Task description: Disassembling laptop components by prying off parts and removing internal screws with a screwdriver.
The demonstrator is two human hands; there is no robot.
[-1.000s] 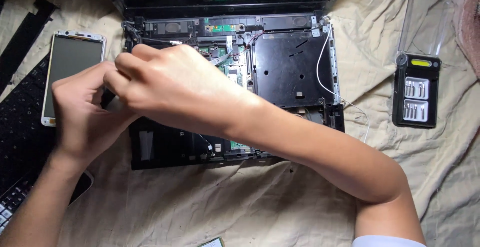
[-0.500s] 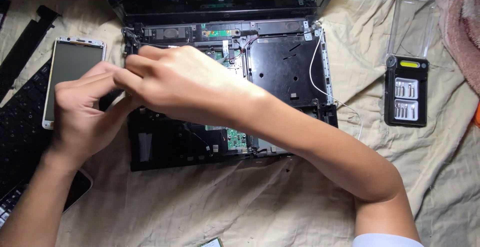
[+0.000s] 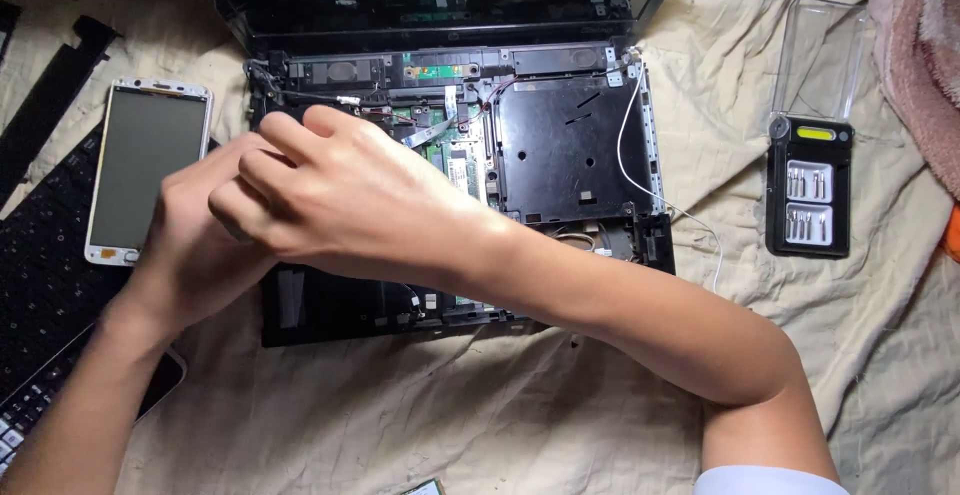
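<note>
Together, the right hand (image 3: 340, 195) and left hand (image 3: 195, 240) press, fingers curled, over the opened laptop base (image 3: 560, 145) at centre-left; any pinched part is hidden. At right, a black bit case (image 3: 808, 187) holds rows of metal bits, clear lid open.

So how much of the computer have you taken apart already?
Done: the laptop is opened up, its green circuit boards showing, and a removed keyboard lies at the left. In hand: the left hand and right hand meet over its left side; what they grip is hidden. Left: boards and a white wire remain inside. The bit case lies open nearby.
</note>
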